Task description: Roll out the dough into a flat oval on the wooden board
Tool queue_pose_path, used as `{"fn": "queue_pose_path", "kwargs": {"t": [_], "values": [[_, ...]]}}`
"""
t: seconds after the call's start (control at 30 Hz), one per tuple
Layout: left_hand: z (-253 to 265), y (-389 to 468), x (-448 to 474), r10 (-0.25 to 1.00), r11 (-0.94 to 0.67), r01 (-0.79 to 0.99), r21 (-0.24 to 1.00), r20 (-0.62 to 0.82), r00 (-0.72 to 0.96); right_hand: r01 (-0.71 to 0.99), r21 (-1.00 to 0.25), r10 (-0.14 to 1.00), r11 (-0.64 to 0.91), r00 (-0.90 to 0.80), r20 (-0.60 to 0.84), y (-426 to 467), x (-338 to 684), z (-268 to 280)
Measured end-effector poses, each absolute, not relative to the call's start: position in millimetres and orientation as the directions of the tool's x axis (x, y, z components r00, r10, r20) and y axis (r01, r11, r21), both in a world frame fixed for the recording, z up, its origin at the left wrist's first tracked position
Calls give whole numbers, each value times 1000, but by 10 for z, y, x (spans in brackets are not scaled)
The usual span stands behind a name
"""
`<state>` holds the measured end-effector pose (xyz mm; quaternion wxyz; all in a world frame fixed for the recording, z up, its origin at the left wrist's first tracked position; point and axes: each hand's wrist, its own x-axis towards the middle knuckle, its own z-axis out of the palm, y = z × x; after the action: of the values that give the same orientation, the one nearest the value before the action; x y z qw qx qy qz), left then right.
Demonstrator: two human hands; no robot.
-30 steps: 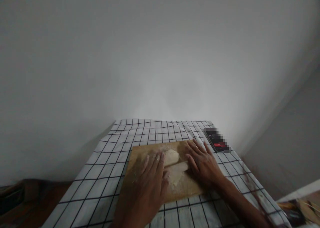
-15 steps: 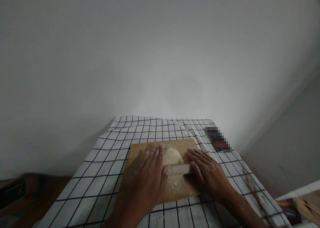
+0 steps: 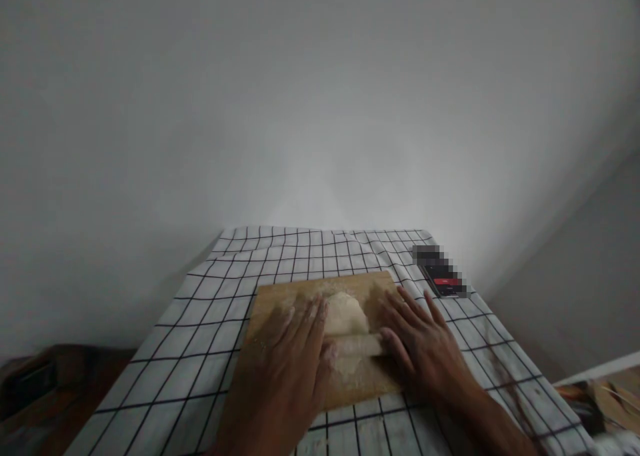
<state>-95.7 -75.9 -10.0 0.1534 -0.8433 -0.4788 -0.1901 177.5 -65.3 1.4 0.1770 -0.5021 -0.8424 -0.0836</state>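
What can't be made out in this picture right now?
- Head view: ends of the rolling pin, hidden by the left hand and right hand.
- Head view: left edge of the dough, behind the left hand.
- Head view: markings on the dark device, pixelated or too small.
- Head view: lower-right clutter, cut off by the edge.

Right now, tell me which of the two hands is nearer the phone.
The right hand, at the right end of the rolling pin; the left hand, toward its other end, is farther from the phone.

Pale dough, seemingly against rolling pin
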Motion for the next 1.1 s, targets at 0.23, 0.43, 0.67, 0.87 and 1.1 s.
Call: {"fn": "queue_pose_path", "kwargs": {"t": [0.23,0.43,0.67,0.87,1.1], "values": [[-2,-423,-898,818,-414,909,-52,415,397,742,-127,744,658,-615,260,499,1712,269],[-33,-532,-807,806,-394,919,-20,473,356,742,-145,749,655,-612,255,214,1810,161],[-69,-809,-843,759,-444,893,-73,499,418,837,-74,798,542,-486,356,-798,1845,26],[-186,-1096,-883,714,-476,867,-148,511,479,832,-23,761,554,-495,419,-982,1871,-124],[-5,-735,-904,793,-358,932,-61,507,338,780,-98,739,618,-533,412,128,1603,184]]}}
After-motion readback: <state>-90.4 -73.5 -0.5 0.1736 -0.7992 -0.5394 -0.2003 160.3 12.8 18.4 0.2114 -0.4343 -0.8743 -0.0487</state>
